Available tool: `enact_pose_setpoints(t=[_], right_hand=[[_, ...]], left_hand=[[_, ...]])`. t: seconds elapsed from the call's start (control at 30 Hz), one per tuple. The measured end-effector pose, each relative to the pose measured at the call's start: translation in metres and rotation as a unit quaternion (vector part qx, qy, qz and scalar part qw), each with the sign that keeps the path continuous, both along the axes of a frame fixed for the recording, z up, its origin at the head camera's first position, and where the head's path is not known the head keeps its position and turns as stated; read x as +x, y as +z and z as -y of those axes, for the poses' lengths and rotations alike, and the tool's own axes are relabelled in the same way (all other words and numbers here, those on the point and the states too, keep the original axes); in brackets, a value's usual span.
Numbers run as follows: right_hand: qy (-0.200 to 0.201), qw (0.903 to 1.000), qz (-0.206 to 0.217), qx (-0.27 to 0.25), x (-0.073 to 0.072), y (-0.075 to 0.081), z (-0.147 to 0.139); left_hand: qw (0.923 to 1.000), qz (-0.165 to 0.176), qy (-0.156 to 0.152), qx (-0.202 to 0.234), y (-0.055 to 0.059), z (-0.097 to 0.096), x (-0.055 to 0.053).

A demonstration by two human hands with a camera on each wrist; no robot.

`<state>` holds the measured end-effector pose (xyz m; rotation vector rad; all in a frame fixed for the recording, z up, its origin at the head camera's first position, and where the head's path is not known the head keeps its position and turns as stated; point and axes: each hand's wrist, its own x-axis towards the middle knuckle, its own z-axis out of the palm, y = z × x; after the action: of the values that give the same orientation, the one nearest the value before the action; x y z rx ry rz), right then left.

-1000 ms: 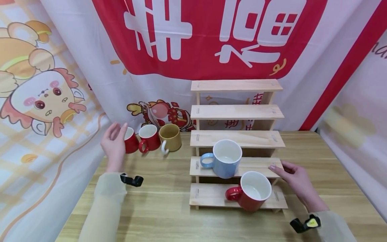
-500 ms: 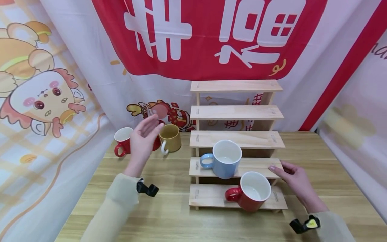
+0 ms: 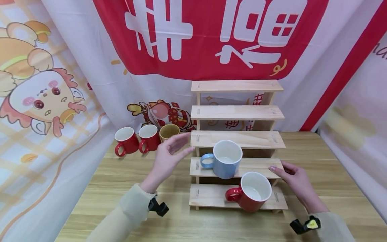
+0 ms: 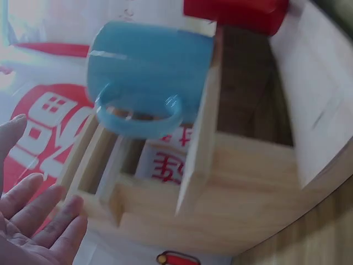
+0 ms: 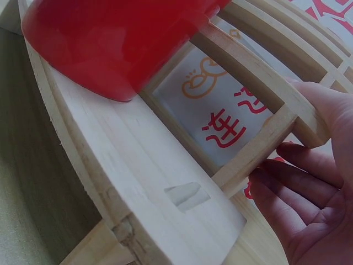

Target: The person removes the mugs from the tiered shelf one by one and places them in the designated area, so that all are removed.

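Observation:
A wooden stepped shelf (image 3: 232, 112) stands on the table. On its second step from the bottom sits a light blue mug (image 3: 227, 166), handle to the left. The lowest step carries a red mug (image 3: 251, 200), handle also leftward. My left hand (image 3: 164, 160) hovers just left of the shelf, holding nothing, fingers extended and thumb apart; the left wrist view shows its fingers (image 4: 63, 232) near the shelf's side. With the right hand (image 3: 297, 181) I grip the right end of the second step, thumb on top and fingers beneath, as the right wrist view (image 5: 314, 187) shows.
Two red mugs, one at the far left (image 3: 127, 143) and one beside it (image 3: 149, 137), stand at the table's back left. Next to them is a mustard mug (image 3: 169, 130), partly hidden by my left hand. Printed cloth (image 3: 169, 75) hangs behind and at both sides.
My left hand has moved rightward from beside the far-left red mug, past the other mugs, to the left side of the shelf. My right hand has stayed in place.

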<state>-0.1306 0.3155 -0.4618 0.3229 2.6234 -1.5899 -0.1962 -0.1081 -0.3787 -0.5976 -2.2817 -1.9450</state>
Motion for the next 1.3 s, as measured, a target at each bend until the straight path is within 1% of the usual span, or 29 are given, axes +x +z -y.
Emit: enact_pose_setpoints(t=[0.17, 0.33, 0.47, 0.53, 0.6, 0.73, 0.87, 1.07, 1.3], right_hand=[[-0.002, 1.0000, 0.004, -0.002, 0.000, 0.001, 0.000], [-0.004, 1.0000, 0.001, -0.001, 0.000, 0.001, 0.000], [-0.005, 1.0000, -0.002, -0.001, 0.000, 0.000, 0.000], [-0.005, 1.0000, -0.003, 0.000, 0.000, -0.001, 0.000], [-0.004, 1.0000, -0.003, 0.000, 0.001, -0.001, 0.000], [-0.005, 1.0000, -0.005, -0.003, 0.001, 0.000, 0.000], [-0.006, 0.9999, -0.007, -0.005, 0.000, -0.001, 0.000], [-0.008, 1.0000, -0.001, 0.000, -0.002, -0.003, -0.001], [-0.005, 1.0000, 0.000, 0.001, -0.002, -0.003, -0.001]], left_hand=[[0.9986, 0.027, -0.043, -0.016, -0.014, -0.011, 0.012], [0.9962, 0.057, -0.063, -0.020, -0.030, -0.019, 0.019], [0.9935, 0.088, -0.071, -0.015, -0.038, -0.025, 0.023], [0.9922, 0.100, -0.073, -0.014, -0.039, -0.027, 0.024], [0.9918, 0.103, -0.073, -0.020, -0.039, -0.029, 0.024], [0.9929, 0.086, -0.074, -0.034, -0.036, -0.034, 0.021], [0.9934, 0.079, -0.079, -0.026, -0.034, -0.040, 0.018], [0.9925, 0.098, -0.072, -0.007, -0.033, -0.044, 0.016], [0.9918, 0.107, -0.068, 0.016, -0.036, -0.046, 0.014]])
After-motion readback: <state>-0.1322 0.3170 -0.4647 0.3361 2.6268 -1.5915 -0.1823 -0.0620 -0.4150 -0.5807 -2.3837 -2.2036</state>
